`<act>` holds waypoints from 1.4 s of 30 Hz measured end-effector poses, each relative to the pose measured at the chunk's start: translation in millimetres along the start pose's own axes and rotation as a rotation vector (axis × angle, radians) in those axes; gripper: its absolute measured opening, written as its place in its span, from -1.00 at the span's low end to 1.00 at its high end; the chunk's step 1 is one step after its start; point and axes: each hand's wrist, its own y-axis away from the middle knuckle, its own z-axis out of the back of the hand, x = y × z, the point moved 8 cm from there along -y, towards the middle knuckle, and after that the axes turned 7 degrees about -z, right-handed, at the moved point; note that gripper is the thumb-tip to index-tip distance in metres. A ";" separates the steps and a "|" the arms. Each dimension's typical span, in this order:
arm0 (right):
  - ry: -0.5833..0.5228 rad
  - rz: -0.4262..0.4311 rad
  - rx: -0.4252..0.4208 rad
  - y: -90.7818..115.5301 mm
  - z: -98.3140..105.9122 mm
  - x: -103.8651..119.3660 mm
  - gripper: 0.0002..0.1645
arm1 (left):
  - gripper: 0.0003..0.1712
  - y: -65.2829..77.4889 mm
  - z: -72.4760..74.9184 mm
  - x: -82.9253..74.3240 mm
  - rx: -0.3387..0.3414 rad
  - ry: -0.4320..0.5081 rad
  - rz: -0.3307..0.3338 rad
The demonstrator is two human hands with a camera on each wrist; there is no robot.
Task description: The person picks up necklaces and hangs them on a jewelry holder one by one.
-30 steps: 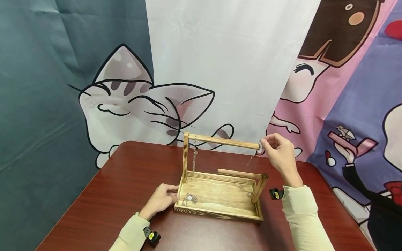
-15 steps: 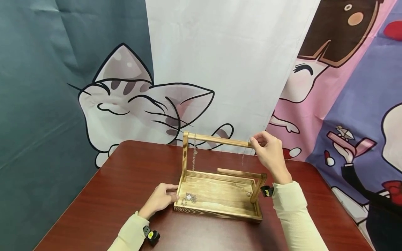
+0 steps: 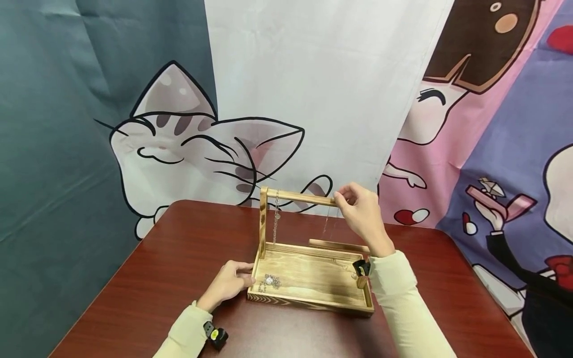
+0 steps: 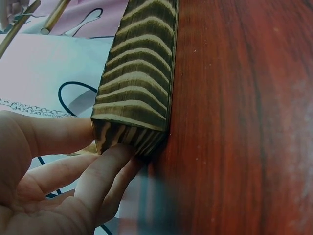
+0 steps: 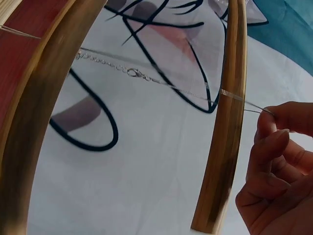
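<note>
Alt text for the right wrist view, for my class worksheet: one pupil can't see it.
The person's right-hand grip pinches a thin silver chain looped around a wooden bar. The chain's clasp shows between this bar and a second bar at the picture's left, before a cartoon-printed cloth.

I see even light in the head view, with pale glare on the worktop (image 3: pixel 277 330). In my right-wrist feed, distortion bows the wooden bar (image 5: pixel 223 142).
</note>
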 end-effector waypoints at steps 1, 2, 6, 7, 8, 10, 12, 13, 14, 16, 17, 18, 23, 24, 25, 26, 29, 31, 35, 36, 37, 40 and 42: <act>-0.006 0.006 0.002 -0.7 -2.1 3.4 -0.89 | -0.51 0.1 0.4 -1.7 -0.003 -0.005 -0.001; -0.011 0.014 0.004 -1.5 -4.2 6.4 -0.89 | -0.52 0.6 0.6 -4.6 -0.004 -0.008 -0.004; -0.017 0.031 0.007 -4.2 -11.3 16.4 -0.90 | -0.53 4.6 0.9 -22.8 0.002 -0.009 -0.015; -0.015 0.027 0.008 -4.7 -12.8 18.1 -0.91 | -0.53 6.1 1.1 -27.3 0.004 -0.010 -0.014; -0.018 0.030 0.013 -5.2 -14.9 19.9 -0.91 | -0.53 7.7 1.1 -31.4 0.006 -0.009 -0.011; -0.017 0.034 0.025 -6.0 -18.9 22.9 -0.91 | -0.54 10.2 1.6 -36.5 0.007 -0.012 -0.009; -0.017 0.042 0.039 -6.7 -23.2 26.1 -0.91 | -0.53 10.8 2.0 -37.0 0.006 -0.014 -0.007; -0.018 0.049 0.048 -7.1 -25.6 28.0 -0.91 | -0.53 10.8 2.2 -36.7 0.006 -0.015 -0.008; -0.016 0.052 0.058 -7.5 -28.2 30.1 -0.90 | -0.53 9.1 2.8 -31.1 0.003 -0.018 -0.007; -0.004 0.056 0.074 -8.0 -33.4 34.0 -0.90 | -0.53 5.7 4.0 -19.4 -0.003 -0.024 -0.008; 0.001 0.056 0.080 -8.3 -35.9 35.9 -0.90 | -0.53 4.0 4.5 -14.0 -0.007 -0.029 -0.008; 0.006 0.057 0.084 -8.5 -38.2 38.0 -0.91 | -0.53 2.4 4.9 -8.8 -0.009 -0.037 -0.010; 0.033 0.064 0.096 -7.0 -49.7 46.1 -0.91 | -0.51 1.3 4.1 2.1 -0.004 -0.030 -0.004; 0.034 0.063 0.104 -6.3 -52.3 47.5 -0.91 | -0.51 1.8 3.7 2.4 0.000 -0.030 -0.002; 0.036 0.062 0.111 -5.9 -55.0 48.6 -0.91 | -0.51 2.3 3.2 2.3 0.002 -0.026 -0.002; 0.039 0.062 0.119 -5.5 -57.4 49.9 -0.90 | -0.51 2.6 3.1 2.1 0.002 -0.027 -0.004; 0.042 0.061 0.133 -5.4 -63.6 54.0 -0.89 | -0.51 2.9 2.8 0.9 0.004 -0.044 -0.012; 0.055 0.061 0.138 -5.6 -67.0 56.5 -0.88 | -0.51 2.5 2.6 0.3 0.006 -0.052 -0.021; 0.076 0.045 0.157 -5.2 -72.6 60.5 -0.88 | -0.50 2.1 1.6 0.1 0.011 -0.040 -0.015; 0.077 0.040 0.161 -5.1 -73.4 61.2 -0.87 | -0.50 1.9 1.2 0.3 0.012 -0.035 -0.016; 0.076 0.035 0.164 -5.0 -74.1 61.9 -0.88 | -0.50 1.8 0.9 0.1 0.011 -0.030 -0.016; 0.065 0.021 0.169 -4.7 -75.3 63.7 -0.88 | -0.50 1.4 0.2 -0.2 0.008 -0.022 -0.020; 0.052 0.020 0.174 -4.8 -76.2 65.1 -0.88 | -0.50 1.1 0.1 -0.3 0.005 -0.018 -0.025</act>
